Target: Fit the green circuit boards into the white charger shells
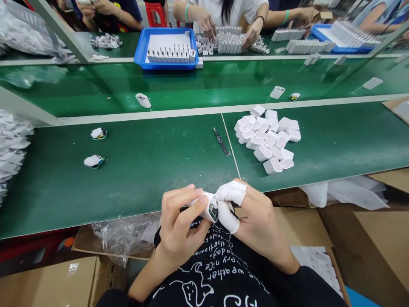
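Beside the green-topped workbench [143, 179], the left hand [179, 219] grips a white, oval-ended plastic casing [205, 213]; the right hand [257, 213] sets white-covered fingertips [230, 192] at its open end, hold unclear; probably light and stiff, it suits side-gripping, sparing the green circuit board [213, 211] inside.

White casing [205, 212], tilted, open-ended (circuit board [213, 211] inside)

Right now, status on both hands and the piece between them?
Left hand gripping white casing, circuit board showing at open end. Right hand, two digits white-covered, at that end. Tweezers on bench, apart.
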`<state>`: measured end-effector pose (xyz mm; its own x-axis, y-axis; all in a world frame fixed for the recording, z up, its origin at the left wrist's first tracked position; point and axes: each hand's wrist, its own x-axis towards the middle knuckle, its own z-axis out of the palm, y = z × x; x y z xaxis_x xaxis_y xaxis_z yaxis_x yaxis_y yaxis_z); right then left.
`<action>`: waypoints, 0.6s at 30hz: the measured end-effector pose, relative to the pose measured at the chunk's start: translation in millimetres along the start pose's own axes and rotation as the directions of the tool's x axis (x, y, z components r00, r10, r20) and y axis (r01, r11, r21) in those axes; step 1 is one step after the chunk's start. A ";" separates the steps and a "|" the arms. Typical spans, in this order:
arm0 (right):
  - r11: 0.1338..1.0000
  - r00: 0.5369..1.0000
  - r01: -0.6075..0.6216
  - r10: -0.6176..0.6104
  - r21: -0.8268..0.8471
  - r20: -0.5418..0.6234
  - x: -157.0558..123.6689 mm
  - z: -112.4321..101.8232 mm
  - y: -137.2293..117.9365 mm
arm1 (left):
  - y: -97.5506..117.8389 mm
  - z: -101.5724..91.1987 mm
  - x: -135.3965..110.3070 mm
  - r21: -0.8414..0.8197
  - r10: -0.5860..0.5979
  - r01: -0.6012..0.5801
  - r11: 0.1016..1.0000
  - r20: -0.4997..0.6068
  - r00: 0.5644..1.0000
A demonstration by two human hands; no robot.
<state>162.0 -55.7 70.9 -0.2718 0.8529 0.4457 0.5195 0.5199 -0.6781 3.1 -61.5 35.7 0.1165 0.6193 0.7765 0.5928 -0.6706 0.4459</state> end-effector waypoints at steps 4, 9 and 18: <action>0.996 0.997 0.078 -0.077 -0.032 0.021 9.0 3.9 8.1 | -8.7 -1.7 1.4 -0.041 -0.002 0.003 0.999 0.028 1.000; 0.985 0.991 -0.033 0.010 0.169 0.134 24.1 3.2 15.3 | -26.2 2.2 -1.8 -0.184 -0.133 0.132 0.974 0.007 0.991; 0.904 0.978 -0.208 0.194 0.372 0.076 35.8 31.8 27.6 | -51.8 14.3 12.3 -0.092 -0.168 0.166 0.982 -0.011 0.986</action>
<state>140.9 -9.3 49.6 -0.2265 0.9387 0.2600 0.2248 0.3101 -0.9238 -14.8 -13.3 15.8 0.0064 0.7187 0.6953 0.5279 -0.5930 0.6080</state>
